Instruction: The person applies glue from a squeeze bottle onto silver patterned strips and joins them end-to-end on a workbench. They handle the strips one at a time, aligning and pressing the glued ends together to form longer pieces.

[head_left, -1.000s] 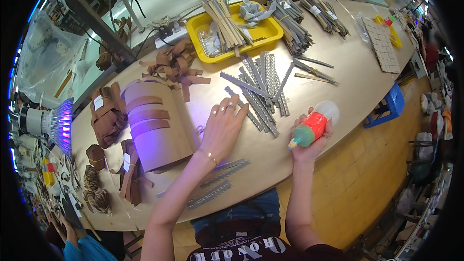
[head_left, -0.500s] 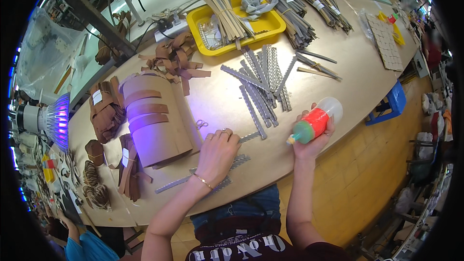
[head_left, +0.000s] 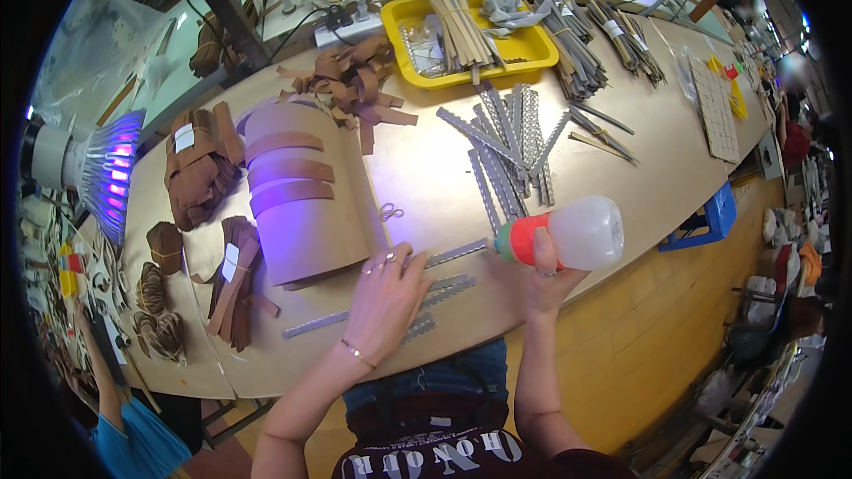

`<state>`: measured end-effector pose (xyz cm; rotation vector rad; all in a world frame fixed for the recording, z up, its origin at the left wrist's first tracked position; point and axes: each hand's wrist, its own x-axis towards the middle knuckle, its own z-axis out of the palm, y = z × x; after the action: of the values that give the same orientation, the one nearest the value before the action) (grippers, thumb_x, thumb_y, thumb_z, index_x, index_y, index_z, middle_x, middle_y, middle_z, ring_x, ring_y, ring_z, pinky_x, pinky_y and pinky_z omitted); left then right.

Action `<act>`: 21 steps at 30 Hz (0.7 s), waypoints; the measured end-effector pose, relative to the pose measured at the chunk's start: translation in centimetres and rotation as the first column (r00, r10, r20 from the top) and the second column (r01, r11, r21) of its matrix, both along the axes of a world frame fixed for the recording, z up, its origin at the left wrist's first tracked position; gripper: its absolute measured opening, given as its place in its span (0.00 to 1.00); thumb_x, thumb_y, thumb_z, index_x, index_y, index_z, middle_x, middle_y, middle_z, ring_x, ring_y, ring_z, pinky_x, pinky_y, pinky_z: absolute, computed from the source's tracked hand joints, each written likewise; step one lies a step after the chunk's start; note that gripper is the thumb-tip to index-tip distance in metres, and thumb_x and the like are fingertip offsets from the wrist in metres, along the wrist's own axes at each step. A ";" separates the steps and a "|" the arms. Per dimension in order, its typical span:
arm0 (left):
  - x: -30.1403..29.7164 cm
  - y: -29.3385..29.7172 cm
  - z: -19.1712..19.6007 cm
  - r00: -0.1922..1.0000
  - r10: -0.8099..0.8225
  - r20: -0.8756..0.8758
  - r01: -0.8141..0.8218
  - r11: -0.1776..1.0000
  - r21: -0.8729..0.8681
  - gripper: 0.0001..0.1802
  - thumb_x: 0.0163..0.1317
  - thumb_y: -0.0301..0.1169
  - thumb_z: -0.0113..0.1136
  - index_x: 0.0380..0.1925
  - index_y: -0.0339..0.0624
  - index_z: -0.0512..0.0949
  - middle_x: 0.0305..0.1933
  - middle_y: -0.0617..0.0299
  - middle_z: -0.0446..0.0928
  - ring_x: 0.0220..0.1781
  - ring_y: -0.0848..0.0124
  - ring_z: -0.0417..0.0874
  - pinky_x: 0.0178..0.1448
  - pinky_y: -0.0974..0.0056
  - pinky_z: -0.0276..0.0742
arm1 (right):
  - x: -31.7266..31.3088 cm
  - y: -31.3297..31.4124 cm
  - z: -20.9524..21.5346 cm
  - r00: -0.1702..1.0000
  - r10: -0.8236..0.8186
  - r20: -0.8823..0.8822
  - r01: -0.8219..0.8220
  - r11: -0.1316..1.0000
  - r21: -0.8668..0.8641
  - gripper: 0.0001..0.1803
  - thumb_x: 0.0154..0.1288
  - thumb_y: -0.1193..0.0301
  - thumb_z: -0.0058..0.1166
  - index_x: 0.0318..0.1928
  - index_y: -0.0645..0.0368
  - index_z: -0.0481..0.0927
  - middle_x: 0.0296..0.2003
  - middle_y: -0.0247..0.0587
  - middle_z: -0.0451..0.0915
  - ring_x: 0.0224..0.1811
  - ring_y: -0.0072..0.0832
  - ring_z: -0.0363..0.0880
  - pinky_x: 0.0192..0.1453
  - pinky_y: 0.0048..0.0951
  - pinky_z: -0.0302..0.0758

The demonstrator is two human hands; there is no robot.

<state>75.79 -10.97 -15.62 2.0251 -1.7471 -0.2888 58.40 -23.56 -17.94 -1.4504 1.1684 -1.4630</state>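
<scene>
My right hand (head_left: 548,277) grips a squeeze bottle (head_left: 586,235) with a translucent body, a red band and a green end. The bottle lies nearly level, its nozzle end pointing left at the far end of a grey scalloped strip (head_left: 457,254). At the strip's other end, my left hand (head_left: 388,297) holds it against the table with bent fingers; the fingertips are partly hidden. Several more grey strips (head_left: 315,325) lie beside and beneath the left hand. Beyond the bottle is a loose pile of similar grey strips (head_left: 510,137).
A brown cylinder (head_left: 306,239) with strips across it stands left, under a purple-glowing lamp (head_left: 111,177). Brown strip bundles (head_left: 204,177) surround it. A yellow tray (head_left: 422,80) and grey bundles (head_left: 577,53) sit at the back. Small scissors (head_left: 390,212) lie near my left hand.
My right hand has swung the bottle from a slant to nearly level and brought its nozzle to the strip's end. My left hand stays at the strip. The whole view has shifted slightly.
</scene>
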 end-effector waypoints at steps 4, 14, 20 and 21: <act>0.0 3.7 0.5 0.992 0.126 0.003 -0.126 0.987 0.102 0.20 0.61 0.33 0.64 0.52 0.40 0.78 0.53 0.52 0.73 0.51 0.55 0.76 0.55 0.53 0.72 | 0.4 -0.2 0.4 0.996 0.004 -0.094 -0.013 0.996 -0.092 0.27 0.52 0.62 0.75 0.46 0.65 0.77 0.38 0.41 0.81 0.38 0.32 0.81 0.46 0.33 0.79; 0.5 6.4 -0.4 0.983 0.183 0.029 -0.184 0.980 0.072 0.23 0.59 0.32 0.66 0.54 0.40 0.79 0.54 0.51 0.72 0.48 0.55 0.76 0.54 0.52 0.71 | 1.5 0.2 0.0 0.974 -0.052 -0.221 0.028 0.993 -0.112 0.27 0.53 0.62 0.75 0.46 0.65 0.78 0.39 0.42 0.82 0.38 0.33 0.82 0.48 0.34 0.79; 0.5 6.5 -0.4 0.985 0.146 0.094 -0.151 0.987 0.046 0.23 0.61 0.37 0.65 0.55 0.41 0.78 0.55 0.53 0.73 0.51 0.57 0.75 0.57 0.53 0.72 | 1.5 0.2 -0.3 0.968 -0.066 -0.244 0.019 0.982 -0.188 0.25 0.55 0.62 0.74 0.45 0.64 0.79 0.38 0.41 0.82 0.38 0.32 0.82 0.47 0.33 0.79; 0.6 6.4 -0.5 0.986 0.132 0.102 -0.138 0.989 0.047 0.23 0.61 0.37 0.65 0.55 0.41 0.78 0.55 0.53 0.73 0.51 0.57 0.75 0.57 0.53 0.71 | 1.5 0.2 -0.4 0.973 -0.053 -0.226 0.014 0.985 -0.174 0.25 0.55 0.62 0.74 0.45 0.64 0.79 0.38 0.40 0.82 0.38 0.32 0.82 0.47 0.33 0.79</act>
<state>76.35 -4.54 -16.09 2.2192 -1.6653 -0.1975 59.91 -23.36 -18.29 -1.7647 1.2346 -1.4777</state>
